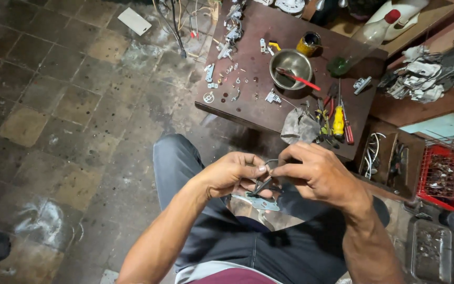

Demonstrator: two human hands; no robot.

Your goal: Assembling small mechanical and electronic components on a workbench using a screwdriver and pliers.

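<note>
Above my lap, my left hand [236, 174] and my right hand [313, 173] meet fingertip to fingertip. Between them they pinch a thin bent wire [272, 162] and a small dark metal part [262, 185]. A flat pale metal bracket [257, 202] hangs just under the fingers; it seems joined to the dark part. I sit with dark trousers [185, 163], one knee pointing up toward a low brown table [222, 105].
The table holds a steel bowl [291, 67] with a red-handled tool, several small metal parts [227, 79], a grey rag [299, 126], screwdrivers [340, 122] and a yellow tin [307, 44]. A red wire basket [447, 173] and wooden box stand right. Stained tiled floor [53, 121] lies left.
</note>
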